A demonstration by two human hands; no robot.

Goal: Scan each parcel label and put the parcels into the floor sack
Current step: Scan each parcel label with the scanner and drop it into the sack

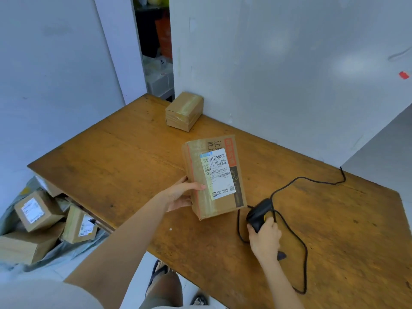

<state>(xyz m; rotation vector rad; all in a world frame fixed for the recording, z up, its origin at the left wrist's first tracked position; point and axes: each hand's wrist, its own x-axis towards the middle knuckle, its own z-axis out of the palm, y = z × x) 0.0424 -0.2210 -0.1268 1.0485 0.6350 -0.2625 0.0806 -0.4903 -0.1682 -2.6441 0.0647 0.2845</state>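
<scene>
— Where's the parcel?

— On the table, label up. My left hand clamps its near edge; right hand is wrapped around the scanner.

— Advice?

— I'd tilt the scanner squarely at the barcode, parcel held steady, sack afterwards.

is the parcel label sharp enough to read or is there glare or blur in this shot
Head view: the label on the held parcel is fairly sharp, barcodes and large print legible, fine print not; mild sheen on the far box's tape; a soft glare patch on the wall; wide-angle bending and softness toward the edges.
</scene>
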